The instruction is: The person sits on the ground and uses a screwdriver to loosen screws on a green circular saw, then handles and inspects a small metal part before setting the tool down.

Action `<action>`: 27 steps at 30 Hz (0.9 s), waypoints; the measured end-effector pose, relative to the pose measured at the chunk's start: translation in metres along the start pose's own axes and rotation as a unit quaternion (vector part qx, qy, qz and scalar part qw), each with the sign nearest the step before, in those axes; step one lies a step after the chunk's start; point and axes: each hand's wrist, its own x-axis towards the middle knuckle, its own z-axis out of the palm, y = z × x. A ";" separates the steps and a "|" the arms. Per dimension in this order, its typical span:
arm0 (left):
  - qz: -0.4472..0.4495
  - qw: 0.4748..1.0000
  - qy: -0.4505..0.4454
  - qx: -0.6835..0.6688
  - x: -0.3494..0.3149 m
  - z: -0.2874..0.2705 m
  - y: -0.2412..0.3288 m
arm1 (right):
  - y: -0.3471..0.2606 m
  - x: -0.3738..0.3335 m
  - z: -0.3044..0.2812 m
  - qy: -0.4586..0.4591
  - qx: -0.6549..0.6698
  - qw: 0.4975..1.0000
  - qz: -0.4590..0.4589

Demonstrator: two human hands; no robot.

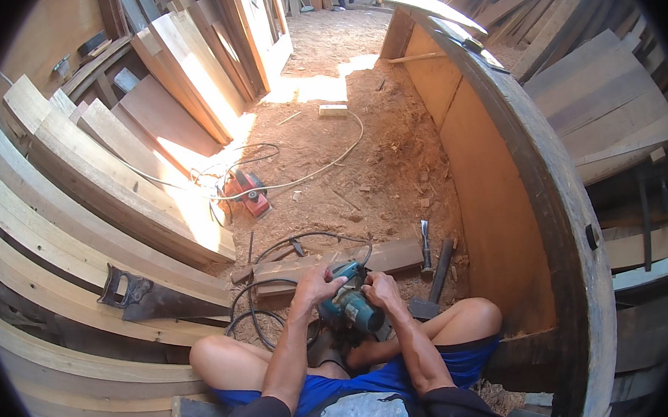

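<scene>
A teal corded power tool [360,311] with a round motor housing is between my knees, over the near end of the work area. Its exact kind is hard to make out. My left hand [318,286] is closed on its left side, by the upper handle. On the other side, my right hand [381,289] has bent fingers against the top of the tool. Just beyond it, a wooden beam [393,254] lies across the shavings. A black cord [254,300] loops to the left of the tool.
A chisel [426,246] and a hammer [439,274] lie right of the beam. A handsaw [157,299] rests on stacked boards [76,241] at left. A red power tool [247,193] sits on the shavings-covered floor, near a power strip [332,111]. A long wooden bench [497,197] walls the right side.
</scene>
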 end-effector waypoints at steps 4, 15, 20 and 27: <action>-0.008 0.998 0.032 0.056 0.001 0.003 -0.001 | 0.007 0.004 0.009 0.020 -0.010 0.999 -0.028; 0.027 0.997 0.068 0.041 0.003 0.008 -0.005 | 0.007 0.002 -0.005 -0.050 -0.111 0.988 -0.096; 0.019 0.998 0.039 0.039 0.005 0.007 -0.011 | -0.010 -0.003 -0.026 -0.102 -0.155 0.974 -0.130; 0.026 0.997 0.056 0.040 0.005 0.013 -0.013 | 0.007 0.015 -0.030 -0.148 -0.236 0.922 -0.268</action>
